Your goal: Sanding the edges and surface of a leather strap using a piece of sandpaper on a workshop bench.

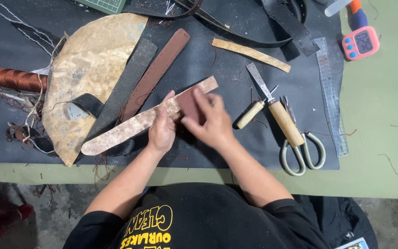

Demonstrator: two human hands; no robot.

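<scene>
Mottled tan and cream, the long leather strip (137, 123) lies slantwise on the black mat (236, 74), its rounded end low at the left and its squared end up at the right, near the middle of the bench. Its surface is blotchy and worn-looking, with pale patches along its length. The left hand (162, 131) presses down on the strip's middle, fingers together and thumb raised at the upper edge. The right hand (213, 121) sits just beside it, fingers curled over a small reddish-brown block (190, 105) that rests on the strip's upper part; the hand is slightly blurred, so the exact grip is unclear.

Just left of the strip lie a dark brown strap (155, 71) and a grey-black strap (125, 85), side by side on the same slant. Beyond them sits a large half-round leather piece (86, 64), also mottled tan, and a spool of copper-brown thread (17, 79) at the far left. To the right of the hands lie a wooden-handled knife (277, 113), a small awl (249, 114) and scissors (302, 152). A narrow tan strip (249, 54) lies above, a steel ruler (330, 92) along the mat's right edge, and a pink timer (360, 42) on the green table (383, 115).
</scene>
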